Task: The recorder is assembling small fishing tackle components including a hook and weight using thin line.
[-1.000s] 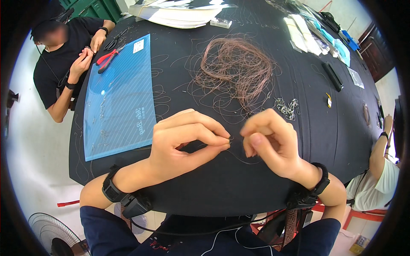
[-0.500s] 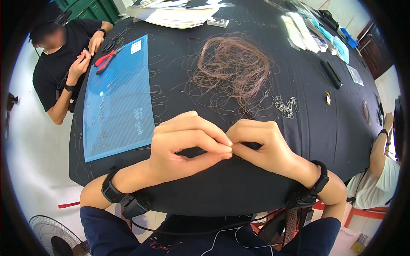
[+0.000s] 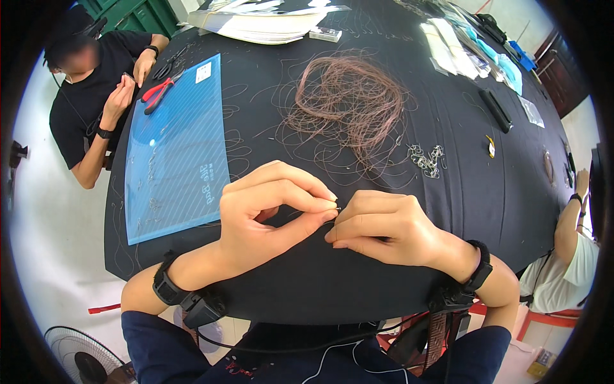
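Note:
Above the near part of the black-covered table, my left hand (image 3: pixel 275 208) pinches a tiny metal piece (image 3: pixel 339 208) between thumb and forefinger. Only its tip shows, so its kind is unclear. Close beside it, my right hand (image 3: pixel 387 229) has its thumb and fingers pressed together, lower than the left fingertips. What the right fingers hold, if anything, is hidden. Beyond both hands lies a loose tangle of thin brown line (image 3: pixel 348 105). To the right of the tangle sits a small heap of silvery hooks (image 3: pixel 427 161).
A blue plastic file bag (image 3: pixel 176 153) lies at the left, with red-handled pliers (image 3: pixel 157 95) on it. Papers (image 3: pixel 256 25) are stacked at the back. A black case (image 3: pixel 495 110) rests at the right. One person (image 3: pixel 96 89) works at the left, another (image 3: pixel 569 256) at the right.
My hands were touching at the fingertips and have come slightly apart. The right fingers have moved down and curled in. The small metal tip now shows at my left fingertips.

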